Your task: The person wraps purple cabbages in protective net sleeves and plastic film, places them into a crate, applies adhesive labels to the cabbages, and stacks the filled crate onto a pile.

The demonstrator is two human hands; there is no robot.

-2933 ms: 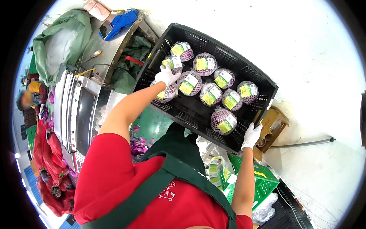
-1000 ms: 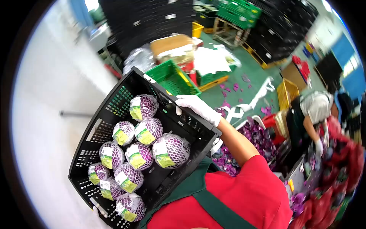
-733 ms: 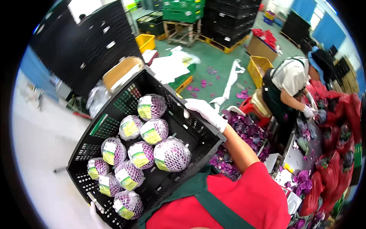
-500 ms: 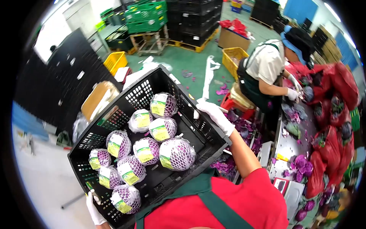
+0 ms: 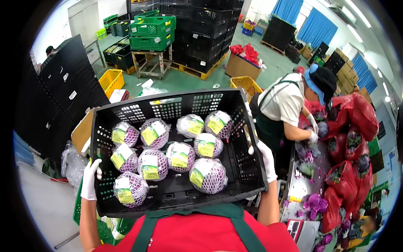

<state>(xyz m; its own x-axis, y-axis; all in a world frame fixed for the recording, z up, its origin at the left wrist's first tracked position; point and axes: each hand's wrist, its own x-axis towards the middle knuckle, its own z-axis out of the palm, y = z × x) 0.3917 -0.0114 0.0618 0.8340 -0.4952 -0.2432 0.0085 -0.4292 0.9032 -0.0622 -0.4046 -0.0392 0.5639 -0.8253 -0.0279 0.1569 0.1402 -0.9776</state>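
A black plastic crate [image 5: 176, 206] is held in front of my chest, its near edge close to my red shirt and green apron. Several purple cabbages [image 5: 153, 164] in white foam nets with yellow-green labels lie in it, mostly on the left and in the middle. White-gloved, my left hand [image 5: 90, 180] grips the crate's left side, fingers curled over it. On the opposite side, my right hand [image 5: 266, 161], also gloved, is closed on the crate wall, its fingertips partly hidden.
To the right, a co-worker [image 5: 282, 103] in white gloves bends over a metal table [image 5: 296, 201] with cabbage leaves and red net sacks [image 5: 344, 180]. Stacked black crates [image 5: 210, 38] and green crates [image 5: 152, 31] stand ahead. A green crate [image 5: 105, 231] shows below left.
The crate has swung from a steep tilt to nearly level across my view, both hands still holding it. My view has turned, and the co-worker's hands have shifted slightly over the table.
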